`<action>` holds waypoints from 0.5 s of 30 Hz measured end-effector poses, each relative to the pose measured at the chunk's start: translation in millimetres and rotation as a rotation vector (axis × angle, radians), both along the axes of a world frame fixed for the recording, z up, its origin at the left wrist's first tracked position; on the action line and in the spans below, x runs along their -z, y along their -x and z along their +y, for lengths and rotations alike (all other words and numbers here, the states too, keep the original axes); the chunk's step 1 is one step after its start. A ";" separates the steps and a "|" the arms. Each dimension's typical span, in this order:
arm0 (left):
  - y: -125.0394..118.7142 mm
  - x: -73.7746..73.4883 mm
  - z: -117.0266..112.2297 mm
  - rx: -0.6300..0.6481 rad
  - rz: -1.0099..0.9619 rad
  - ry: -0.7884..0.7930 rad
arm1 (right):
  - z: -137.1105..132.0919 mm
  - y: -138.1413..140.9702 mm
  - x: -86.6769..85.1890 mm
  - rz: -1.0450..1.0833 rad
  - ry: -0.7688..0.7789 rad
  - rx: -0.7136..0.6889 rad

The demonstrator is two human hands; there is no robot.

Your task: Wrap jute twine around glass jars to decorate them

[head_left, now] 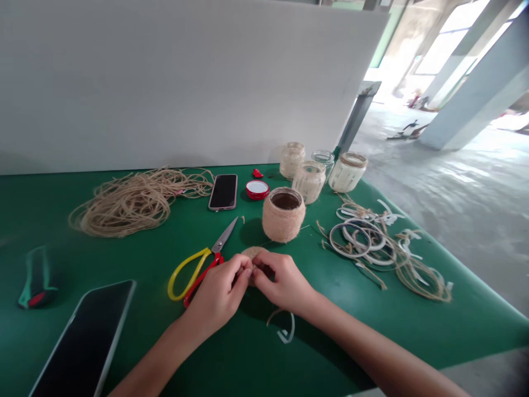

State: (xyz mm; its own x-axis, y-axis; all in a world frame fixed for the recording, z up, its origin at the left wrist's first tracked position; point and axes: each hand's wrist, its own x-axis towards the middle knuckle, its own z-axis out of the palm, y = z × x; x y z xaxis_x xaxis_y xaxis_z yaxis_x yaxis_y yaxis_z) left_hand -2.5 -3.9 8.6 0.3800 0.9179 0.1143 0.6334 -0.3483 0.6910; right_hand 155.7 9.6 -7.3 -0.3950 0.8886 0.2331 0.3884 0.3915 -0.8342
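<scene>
Both my left hand (217, 295) and my right hand (285, 282) pinch a small round disc of coiled jute twine (253, 253) at the middle of the green table (144, 353). My fingers hide most of the disc. Red-and-yellow-handled scissors (205, 266) lie open just beyond my left hand, close to its knuckles. Farther ahead of my hands stands a glass jar wrapped in twine (283, 221), open at the top. A short white strip with a twine strand (284, 326) lies below my right wrist.
A loose heap of jute twine (136, 203) lies at the back left, near a smartphone (223, 192) and a red lid (257, 189). Several jars stand behind the wrapped jar. Twine and white rings (372, 242) lie at the right. A larger phone (82, 342) lies at the front left.
</scene>
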 end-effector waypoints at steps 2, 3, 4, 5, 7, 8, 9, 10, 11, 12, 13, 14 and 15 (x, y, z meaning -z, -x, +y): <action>0.1 0.2 -0.6 0.008 -0.001 -0.010 | -0.6 0.9 1.5 -0.008 0.002 0.017; -0.1 0.4 -1.1 0.010 -0.002 -0.016 | -1.1 1.5 2.3 -0.012 0.002 0.027; -0.3 0.8 -1.7 0.008 -0.004 -0.023 | -1.7 2.2 2.9 -0.014 0.003 0.038; -0.6 1.2 -2.3 0.006 -0.006 -0.030 | -2.3 2.9 3.3 -0.015 0.004 0.049; -1.3 2.3 -3.2 -0.005 -0.014 -0.041 | -3.4 4.1 3.3 -0.014 0.005 0.072; -1.7 2.7 -3.5 -0.008 -0.020 -0.043 | -3.9 4.5 2.9 -0.012 0.004 0.081; -2.1 2.9 -3.7 -0.008 -0.029 -0.045 | -4.3 4.6 2.4 -0.010 0.002 0.087; -2.5 2.8 -3.6 -0.007 -0.038 -0.044 | -4.7 4.6 1.8 -0.007 0.000 0.088; -2.9 2.5 -3.5 -0.004 -0.047 -0.043 | -5.0 4.3 1.1 -0.004 -0.002 0.084; -3.3 2.0 -3.2 0.000 -0.055 -0.039 | -5.2 3.8 0.6 -0.003 -0.003 0.076; -3.7 1.4 -3.0 0.004 -0.062 -0.033 | -5.4 3.3 0.1 -0.002 -0.004 0.067; -4.0 0.7 -2.7 0.005 -0.065 -0.026 | -5.5 2.7 -0.3 -0.002 -0.004 0.059; -4.2 0.0 -2.4 0.005 -0.067 -0.018 | -5.6 2.3 -0.5 -0.004 -0.002 0.053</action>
State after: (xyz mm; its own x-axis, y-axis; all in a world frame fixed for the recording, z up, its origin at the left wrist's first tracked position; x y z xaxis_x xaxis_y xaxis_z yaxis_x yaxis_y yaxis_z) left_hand 1.7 -6.3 8.6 0.3756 0.9135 0.1561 0.5845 -0.3642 0.7251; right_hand 153.4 4.0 -6.8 -0.3483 0.9079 0.2334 0.4116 0.3719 -0.8320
